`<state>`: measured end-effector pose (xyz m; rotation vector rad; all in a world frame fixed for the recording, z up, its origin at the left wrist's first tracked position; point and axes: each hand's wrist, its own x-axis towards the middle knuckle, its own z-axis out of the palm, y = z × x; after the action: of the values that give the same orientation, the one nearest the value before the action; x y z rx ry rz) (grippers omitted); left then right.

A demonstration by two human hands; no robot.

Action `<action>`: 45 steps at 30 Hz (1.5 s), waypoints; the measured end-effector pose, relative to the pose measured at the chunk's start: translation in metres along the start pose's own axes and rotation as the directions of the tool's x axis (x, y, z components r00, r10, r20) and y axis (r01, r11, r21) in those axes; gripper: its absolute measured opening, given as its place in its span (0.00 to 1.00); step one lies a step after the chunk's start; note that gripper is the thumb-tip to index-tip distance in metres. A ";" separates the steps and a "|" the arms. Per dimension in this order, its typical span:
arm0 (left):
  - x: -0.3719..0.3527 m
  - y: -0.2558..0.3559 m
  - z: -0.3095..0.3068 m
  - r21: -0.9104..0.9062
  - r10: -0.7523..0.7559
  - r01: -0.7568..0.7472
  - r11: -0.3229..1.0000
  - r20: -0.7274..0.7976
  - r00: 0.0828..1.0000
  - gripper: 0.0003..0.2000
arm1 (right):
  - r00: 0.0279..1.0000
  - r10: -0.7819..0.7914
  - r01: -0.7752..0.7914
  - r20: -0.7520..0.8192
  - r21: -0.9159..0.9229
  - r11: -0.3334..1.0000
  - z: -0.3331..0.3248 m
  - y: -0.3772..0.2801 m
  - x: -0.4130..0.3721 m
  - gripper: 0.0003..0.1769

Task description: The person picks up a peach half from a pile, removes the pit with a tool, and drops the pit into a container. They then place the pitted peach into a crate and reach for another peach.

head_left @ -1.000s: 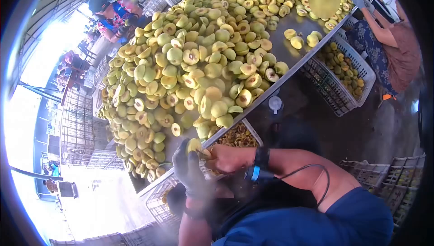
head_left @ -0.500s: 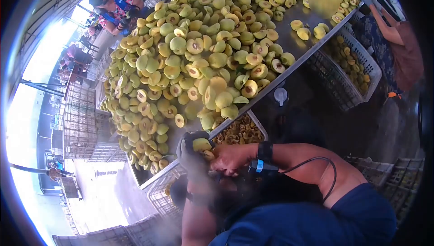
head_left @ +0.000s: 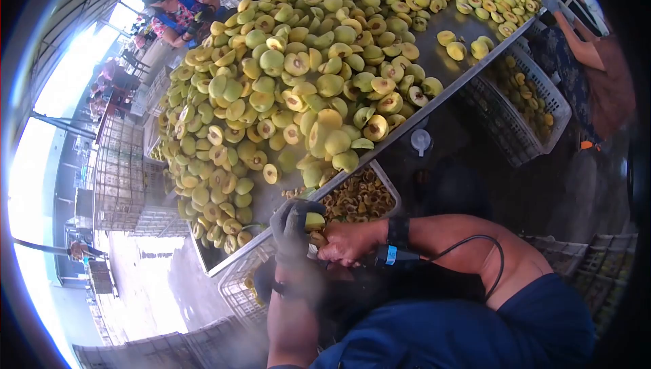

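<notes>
My left hand point(head_left: 290, 223), in a grey glove, is closed around a greenish-yellow peach point(head_left: 314, 220) near the front edge of the table. Pressed close against the fruit's lower side is my right hand point(head_left: 347, 241), bare, with its fingers curled in. What the right fingers hold, if anything, is hidden. Beyond both hands rises a large heap of halved peaches point(head_left: 271, 64), many with brown pit hollows showing. Just under the table edge, beside my hands, a crate point(head_left: 386, 183) holds brown pits and scraps.
The metal table edge point(head_left: 434, 106) runs diagonally in front of me. A crate of peaches point(head_left: 557, 108) stands at right, near a seated person point(head_left: 600, 77). Another person point(head_left: 180, 13) works at far left. Stacked crates point(head_left: 122, 172) stand left; a white cup point(head_left: 420, 140) sits below the table.
Both hands have stayed together at the peach, with my left wrist and forearm shifted slightly left. The view has tilted a little. The person at far left has moved slightly.
</notes>
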<state>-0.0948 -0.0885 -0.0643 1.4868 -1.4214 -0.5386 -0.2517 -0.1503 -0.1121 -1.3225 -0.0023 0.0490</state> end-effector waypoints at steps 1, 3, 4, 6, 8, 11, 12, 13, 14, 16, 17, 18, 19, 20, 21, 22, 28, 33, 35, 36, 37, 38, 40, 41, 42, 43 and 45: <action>-0.003 0.002 0.000 0.131 0.078 -0.071 0.989 -0.048 0.996 0.09 | 0.999 0.003 -0.004 0.043 0.021 1.000 0.000 -0.001 0.000 0.13; -0.002 0.001 -0.003 0.394 0.254 -0.196 0.898 -0.100 0.962 0.09 | 0.995 0.088 -0.093 0.041 0.136 0.986 0.002 -0.010 -0.002 0.12; -0.011 -0.017 -0.005 0.270 0.091 -0.024 0.963 -0.238 0.967 0.07 | 0.984 0.180 -0.179 0.015 0.229 0.957 0.005 -0.020 -0.006 0.11; -0.020 -0.027 -0.009 0.200 -0.008 0.103 0.974 -0.424 0.906 0.11 | 0.964 0.264 -0.244 -0.022 0.309 0.919 0.008 -0.023 -0.010 0.08; -0.033 -0.034 -0.024 0.292 0.001 0.137 0.947 -0.428 0.904 0.23 | 0.921 0.364 -0.332 -0.138 0.211 0.919 0.006 -0.046 -0.017 0.10; -0.054 -0.035 -0.053 0.129 -0.167 0.242 0.962 -0.425 0.890 0.18 | 0.825 0.485 -0.485 -0.290 0.075 0.871 -0.004 -0.010 -0.006 0.12; -0.062 -0.015 -0.063 0.441 -0.006 0.175 0.880 -0.359 0.933 0.18 | 0.784 0.515 -0.538 -0.346 0.037 0.842 -0.007 0.009 0.002 0.13; -0.074 -0.023 -0.080 0.210 -0.125 0.229 0.950 -0.418 0.900 0.20 | 0.828 0.422 -0.456 -0.369 -0.007 0.890 -0.004 0.020 0.006 0.14; -0.091 -0.036 -0.102 -0.187 -0.341 0.287 0.940 -0.464 0.817 0.21 | 0.860 0.326 -0.373 -0.393 -0.048 0.926 0.000 0.028 0.007 0.15; -0.113 -0.045 -0.143 -0.476 -0.597 0.365 0.800 -0.563 0.572 0.17 | 0.873 0.295 -0.341 -0.388 -0.054 0.938 -0.002 0.026 0.002 0.15; -0.120 -0.041 -0.163 -0.417 -0.640 0.504 0.756 -0.629 0.441 0.13 | 0.862 0.362 -0.393 -0.354 -0.017 0.919 0.000 0.007 0.000 0.15; -0.154 -0.088 -0.191 0.004 -0.427 0.614 0.789 -0.715 0.554 0.14 | 0.848 0.425 -0.442 -0.317 0.021 0.897 0.000 -0.005 0.000 0.15; -0.140 -0.051 -0.186 0.379 -0.387 0.789 0.484 -0.716 0.581 0.13 | 0.857 0.397 -0.414 -0.327 0.020 0.910 0.001 -0.005 0.000 0.15; -0.129 -0.050 -0.191 0.395 -0.411 0.810 0.433 -0.714 0.568 0.13 | 0.867 0.367 -0.386 -0.336 0.012 0.923 0.002 -0.004 0.001 0.15; -0.118 -0.052 -0.195 0.409 -0.432 0.828 0.383 -0.713 0.552 0.13 | 0.877 0.336 -0.357 -0.345 0.001 0.934 0.000 -0.005 0.003 0.15; -0.090 -0.042 -0.180 0.307 -0.375 0.686 0.659 -0.657 0.654 0.15 | 0.880 0.327 -0.348 -0.343 0.000 0.937 -0.001 -0.012 0.002 0.13; 0.070 -0.090 -0.097 0.557 -0.385 0.481 0.677 -0.289 0.877 0.27 | 0.900 0.142 -0.169 -0.412 -0.030 0.985 -0.005 0.020 0.022 0.11; 0.095 -0.133 -0.060 0.535 -0.472 0.453 0.714 -0.110 0.875 0.26 | 0.912 0.190 -0.224 -0.365 -0.053 0.973 -0.019 0.010 0.027 0.15; 0.096 -0.122 -0.061 0.322 -0.693 0.656 0.682 0.000 0.721 0.25 | 0.888 0.160 -0.199 -0.432 -0.048 0.979 -0.020 0.007 0.027 0.14; 0.093 -0.116 -0.061 0.175 -0.678 0.665 0.726 0.021 0.735 0.25 | 0.874 0.139 -0.183 -0.466 -0.051 0.982 -0.022 0.003 0.027 0.14; 0.084 -0.110 -0.063 0.023 -0.660 0.660 0.751 0.038 0.750 0.24 | 0.850 0.087 -0.168 -0.519 -0.111 0.980 -0.024 -0.001 0.026 0.14; 0.073 -0.103 -0.065 -0.130 -0.644 0.644 0.754 0.051 0.763 0.24 | 0.824 0.035 -0.157 -0.565 -0.169 0.973 -0.026 -0.009 0.024 0.14; 0.056 -0.070 -0.060 -0.261 -0.560 0.547 0.796 0.028 0.828 0.23 | 0.781 -0.050 -0.129 -0.623 -0.239 0.962 -0.030 -0.016 0.022 0.14; 0.048 -0.055 -0.055 -0.324 -0.515 0.490 0.809 0.011 0.857 0.22 | 0.764 -0.083 -0.108 -0.639 -0.253 0.961 -0.033 -0.019 0.021 0.14; 0.040 -0.047 -0.049 -0.373 -0.501 0.460 0.806 -0.014 0.866 0.23 | 0.747 -0.117 -0.086 -0.654 -0.270 0.959 -0.034 -0.020 0.021 0.14; 0.033 -0.040 -0.045 -0.388 -0.489 0.442 0.809 -0.025 0.872 0.23 | 0.740 -0.136 -0.092 -0.659 -0.299 0.950 -0.034 -0.021 0.020 0.14; 0.020 -0.027 -0.037 -0.415 -0.464 0.406 0.814 -0.044 0.885 0.23 | 0.725 -0.174 -0.105 -0.667 -0.356 0.929 -0.034 -0.019 0.019 0.14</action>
<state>-0.0460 -0.0990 -0.0659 1.4802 -0.7847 -0.9257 -0.2307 -0.1871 -0.1024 -1.6558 0.6378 -0.5144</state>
